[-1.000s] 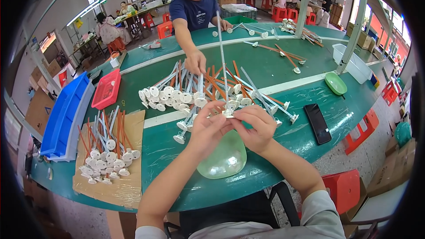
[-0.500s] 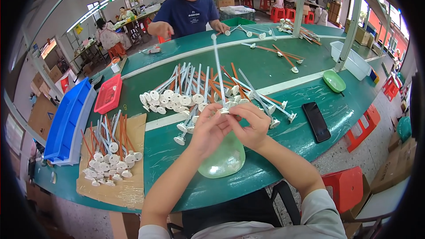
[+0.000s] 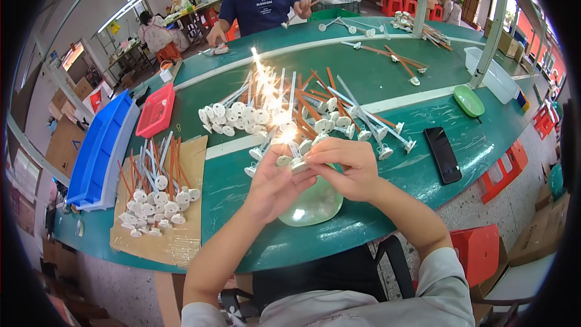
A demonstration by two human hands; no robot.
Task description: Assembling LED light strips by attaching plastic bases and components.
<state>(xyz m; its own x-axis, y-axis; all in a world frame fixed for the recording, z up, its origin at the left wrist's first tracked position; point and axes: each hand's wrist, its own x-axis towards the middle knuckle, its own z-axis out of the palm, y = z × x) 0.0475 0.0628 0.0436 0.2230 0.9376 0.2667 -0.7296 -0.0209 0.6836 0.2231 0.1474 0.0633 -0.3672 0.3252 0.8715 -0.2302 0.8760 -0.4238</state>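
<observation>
My left hand (image 3: 269, 189) and my right hand (image 3: 346, 168) meet over the near table, both closed on one rod with a white round disc base (image 3: 299, 165). The fingertips pinch the disc from both sides. Its shaft points up and to the left, and a bright starburst glare along it hides the detail. Below my hands sits a light green bowl (image 3: 315, 207), partly covered by them. Just beyond lies a pile of white-disc rods (image 3: 242, 115), with silvery and reddish-brown shafts. Another bunch of these rods (image 3: 158, 203) rests on a cardboard sheet (image 3: 184, 239) at my left.
On the left are a red basket (image 3: 156, 111) and long blue trays (image 3: 100, 154). A black phone (image 3: 443, 154), a small green dish (image 3: 468, 101) and a clear bin (image 3: 493, 75) lie on the right. Across the table stands a co-worker (image 3: 260, 3); metal posts (image 3: 495, 30) rise from the tabletop.
The held rod has tipped leftward, and a strong glare now covers its shaft. The co-worker's hands have shifted, one raised with a rod. My view has moved slightly.
</observation>
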